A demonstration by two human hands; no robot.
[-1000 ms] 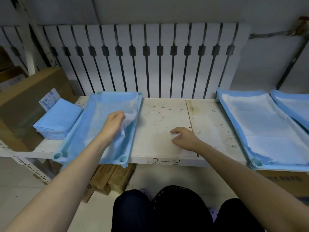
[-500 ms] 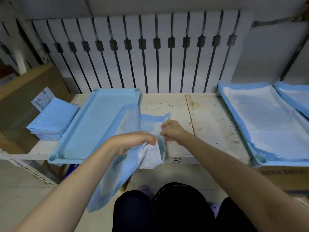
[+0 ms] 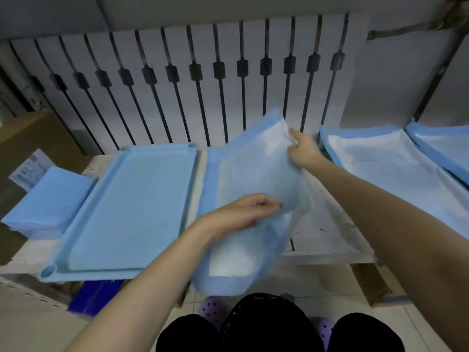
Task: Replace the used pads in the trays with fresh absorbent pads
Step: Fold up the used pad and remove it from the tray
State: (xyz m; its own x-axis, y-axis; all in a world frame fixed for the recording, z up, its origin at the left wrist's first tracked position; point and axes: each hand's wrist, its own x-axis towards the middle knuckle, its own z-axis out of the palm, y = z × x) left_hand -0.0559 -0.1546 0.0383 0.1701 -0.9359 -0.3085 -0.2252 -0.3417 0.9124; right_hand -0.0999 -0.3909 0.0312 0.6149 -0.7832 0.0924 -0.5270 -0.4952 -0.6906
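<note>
A blue plastic tray (image 3: 127,209) lies bare on the shelf at the left, with no pad in it. The used pad (image 3: 251,171), blue-edged with a white middle, is held up over the shelf's centre. My left hand (image 3: 243,212) grips its near part. My right hand (image 3: 303,148) pinches its far right edge and lifts it. The pad's lower end hangs past the shelf's front edge. A stack of folded fresh blue pads (image 3: 48,201) sits left of the tray.
Two more trays with pads lie at the right, one (image 3: 396,168) beside my right arm, one (image 3: 441,141) at the frame edge. A slatted white radiator (image 3: 193,80) backs the shelf (image 3: 330,229). A cardboard box (image 3: 28,138) stands at the far left. My knees are below.
The pad came out of the left tray, which is now bare. Both hands moved it right and spread it over the middle of the shelf, the right hand lifting its far edge.
</note>
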